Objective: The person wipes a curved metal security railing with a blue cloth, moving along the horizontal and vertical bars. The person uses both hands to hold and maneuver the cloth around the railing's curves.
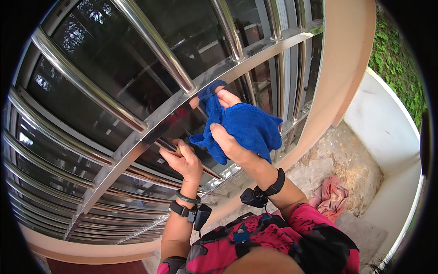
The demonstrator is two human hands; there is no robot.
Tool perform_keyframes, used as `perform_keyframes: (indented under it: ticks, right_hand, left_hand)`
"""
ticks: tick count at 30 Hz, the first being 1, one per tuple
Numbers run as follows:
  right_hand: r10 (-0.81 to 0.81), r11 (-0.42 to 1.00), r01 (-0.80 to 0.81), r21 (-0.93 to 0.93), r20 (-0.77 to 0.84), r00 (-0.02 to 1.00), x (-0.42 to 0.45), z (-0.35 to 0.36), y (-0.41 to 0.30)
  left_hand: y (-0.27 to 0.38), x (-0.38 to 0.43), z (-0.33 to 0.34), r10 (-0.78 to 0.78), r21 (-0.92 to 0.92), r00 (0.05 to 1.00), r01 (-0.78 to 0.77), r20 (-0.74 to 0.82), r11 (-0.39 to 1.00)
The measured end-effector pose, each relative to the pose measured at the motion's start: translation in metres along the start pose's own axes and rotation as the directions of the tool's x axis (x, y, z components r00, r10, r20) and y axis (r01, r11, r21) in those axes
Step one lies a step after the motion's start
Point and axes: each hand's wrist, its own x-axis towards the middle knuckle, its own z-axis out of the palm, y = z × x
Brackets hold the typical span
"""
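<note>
A blue cloth is bunched in my right hand, its upper end folded around the flat metal crossbar of a window grille. My left hand grips a shiny round metal bar just below that crossbar, to the left of the cloth. Part of my right fingers is hidden by the cloth. Dark window glass lies behind the bars and reflects trees.
More round bars run along the grille to the left. A peach wall edge borders the window at right. A pink cloth lies on the stained concrete ledge, beside a white low wall. Green plants grow beyond.
</note>
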Motion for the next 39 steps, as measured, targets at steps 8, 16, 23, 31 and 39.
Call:
perform_keyframes:
  ticks: [8, 16, 23, 31, 39]
  right_hand:
    - [-0.036, 0.907, 0.06, -0.416, 0.066, 0.997, -0.014, -0.016, 0.016]
    - [0.242, 0.967, -0.249, -0.046, -0.119, 0.963, -0.057, 0.006, 0.006]
    - [0.711, 0.385, -0.451, 0.805, 0.052, 0.701, -0.028, 0.026, 0.006]
    - [0.475, 0.379, -0.332, 0.864, 0.126, 0.871, -0.007, 0.057, -0.015]
    - [0.392, 0.49, -0.253, 0.834, 0.049, 0.919, -0.015, 0.065, -0.023]
  left_hand:
    - [0.005, -0.001, 0.0, -0.042, -0.028, 0.999, 0.042, 0.032, 0.999]
    - [0.007, 0.001, -0.004, -0.061, -0.04, 0.994, 0.064, 0.092, 0.997]
    - [-0.017, -0.002, -0.007, -0.094, -0.017, 0.994, 0.095, 0.049, 0.995]
    - [-0.013, -0.002, -0.034, -0.504, -0.51, 0.453, 0.86, 0.736, 0.028]
    - [-0.012, -0.004, -0.049, -0.349, -0.415, 0.332, 0.889, 0.876, -0.195]
